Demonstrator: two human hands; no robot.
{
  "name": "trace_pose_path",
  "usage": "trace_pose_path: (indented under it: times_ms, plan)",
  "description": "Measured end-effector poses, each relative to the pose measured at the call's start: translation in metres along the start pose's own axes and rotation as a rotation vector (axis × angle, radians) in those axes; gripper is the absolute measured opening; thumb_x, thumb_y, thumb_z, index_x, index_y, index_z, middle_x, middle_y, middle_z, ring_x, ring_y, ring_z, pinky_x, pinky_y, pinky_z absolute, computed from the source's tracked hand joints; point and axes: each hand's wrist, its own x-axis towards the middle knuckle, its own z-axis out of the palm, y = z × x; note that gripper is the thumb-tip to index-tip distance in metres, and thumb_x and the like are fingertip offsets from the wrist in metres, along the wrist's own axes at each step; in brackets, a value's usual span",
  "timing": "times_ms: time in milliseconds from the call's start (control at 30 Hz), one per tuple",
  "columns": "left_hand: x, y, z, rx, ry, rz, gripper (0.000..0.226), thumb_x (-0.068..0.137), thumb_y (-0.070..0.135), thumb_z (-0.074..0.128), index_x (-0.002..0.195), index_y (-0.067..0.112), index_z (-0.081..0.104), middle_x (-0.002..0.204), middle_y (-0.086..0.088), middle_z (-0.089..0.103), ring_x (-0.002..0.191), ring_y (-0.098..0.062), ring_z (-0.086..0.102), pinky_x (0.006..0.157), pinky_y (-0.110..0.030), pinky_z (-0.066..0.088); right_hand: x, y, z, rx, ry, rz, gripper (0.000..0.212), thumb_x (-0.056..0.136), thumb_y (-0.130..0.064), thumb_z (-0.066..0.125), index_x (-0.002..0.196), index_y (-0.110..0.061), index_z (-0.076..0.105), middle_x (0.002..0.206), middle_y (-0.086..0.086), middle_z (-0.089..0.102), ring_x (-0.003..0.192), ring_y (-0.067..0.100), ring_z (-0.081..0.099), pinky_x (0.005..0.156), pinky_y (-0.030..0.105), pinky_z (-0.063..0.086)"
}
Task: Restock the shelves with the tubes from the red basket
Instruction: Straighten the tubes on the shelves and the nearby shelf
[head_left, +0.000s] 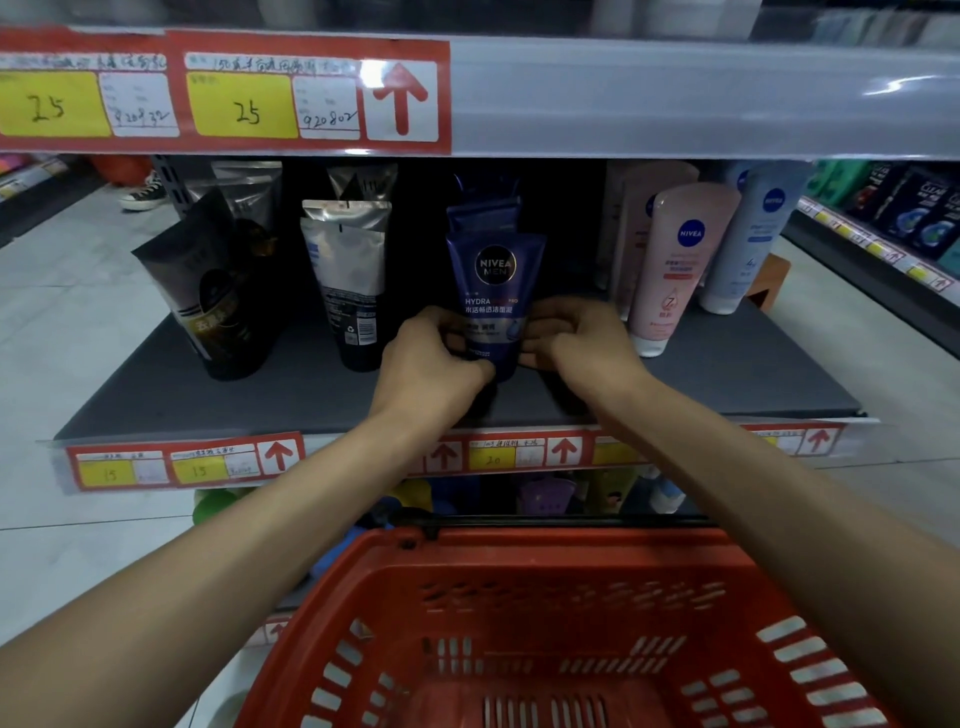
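1. Both hands clasp the lower end of a blue tube (493, 291): the left hand (431, 358) on its left side, the right hand (576, 343) on its right.
2. The tube stands upright, cap down, mid-shelf (727, 384), back from the front edge.
3. The red basket (519, 623) sits below the shelf's front edge; no tubes show inside.

The blue tube (493, 291), gripped low between the fingers of both hands, reads "NIVEA MEN" in a round badge above the fingertips and "HYDRA" just over them. Right of the fingers, the pink tube (675, 265) and the white tube (748, 244) each carry a round "NIVEA" logo. Well above the fingers, the upper price strip (223, 93) shows "25" twice on yellow and "920802". Below the wrists, the lower price strip (182, 465) reads "15", "15", and "20".
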Motion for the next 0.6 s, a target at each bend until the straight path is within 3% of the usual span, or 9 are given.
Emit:
trace_pose_path:
  times_ms: [100, 200, 267, 333, 467, 600]
  plan:
    - [0.005, -0.002, -0.002, -0.058, 0.022, -0.029, 0.043, 0.085, 0.001, 0.062, 0.124, 0.017, 0.064, 0.103, 0.003, 0.071, 0.1, -0.016, 0.067, 0.086, -0.029, 0.056, 0.002, -0.002, -0.001, -0.044, 0.04, -0.01, 0.041, 0.087, 0.018, 0.048, 0.117, -0.004, 0.066, 0.101, 0.019, 0.072, 0.094, 0.029, 0.07, 0.078, 0.032, 0.062]
    - [0.01, -0.008, 0.001, -0.103, 0.064, -0.042, 0.049, 0.087, -0.002, 0.053, 0.131, 0.018, 0.063, 0.112, 0.001, 0.072, 0.108, -0.019, 0.066, 0.097, -0.036, 0.055, 0.003, -0.002, 0.001, -0.147, 0.149, -0.052, 0.033, 0.084, 0.001, 0.055, 0.108, -0.017, 0.069, 0.093, 0.008, 0.075, 0.088, 0.025, 0.071, 0.079, 0.042, 0.063]
    - [0.014, -0.009, 0.003, -0.115, 0.084, -0.036, 0.052, 0.09, -0.004, 0.048, 0.134, 0.019, 0.062, 0.117, 0.001, 0.071, 0.111, -0.019, 0.065, 0.099, -0.036, 0.054, -0.005, -0.004, 0.002, -0.182, 0.19, -0.08, 0.041, 0.073, -0.011, 0.055, 0.109, -0.02, 0.07, 0.09, 0.0, 0.076, 0.089, 0.021, 0.072, 0.082, 0.048, 0.062]
    - [0.018, -0.009, 0.004, -0.113, 0.103, -0.021, 0.049, 0.095, -0.003, 0.044, 0.135, 0.018, 0.062, 0.122, 0.0, 0.07, 0.114, -0.018, 0.063, 0.101, -0.033, 0.051, -0.015, -0.006, 0.005, -0.187, 0.142, -0.092, 0.055, 0.063, -0.017, 0.058, 0.117, -0.019, 0.067, 0.091, -0.003, 0.075, 0.089, 0.019, 0.072, 0.084, 0.043, 0.061]
    - [0.025, -0.009, 0.009, -0.166, 0.135, -0.017, 0.036, 0.102, 0.009, 0.048, 0.133, 0.018, 0.064, 0.125, -0.002, 0.07, 0.115, -0.021, 0.064, 0.104, -0.041, 0.052, -0.023, -0.01, 0.01, -0.22, -0.002, -0.112, 0.059, 0.062, -0.025, 0.081, 0.119, -0.019, 0.066, 0.103, -0.003, 0.075, 0.093, 0.015, 0.072, 0.091, 0.04, 0.059]
    - [0.031, -0.012, 0.011, -0.194, 0.15, -0.038, 0.034, 0.099, 0.011, 0.056, 0.131, 0.018, 0.066, 0.121, -0.001, 0.072, 0.112, -0.02, 0.066, 0.102, -0.041, 0.053, -0.02, -0.009, 0.013, -0.261, 0.01, -0.154, 0.051, 0.072, -0.023, 0.09, 0.118, -0.016, 0.07, 0.102, -0.004, 0.076, 0.093, 0.011, 0.072, 0.091, 0.039, 0.059]
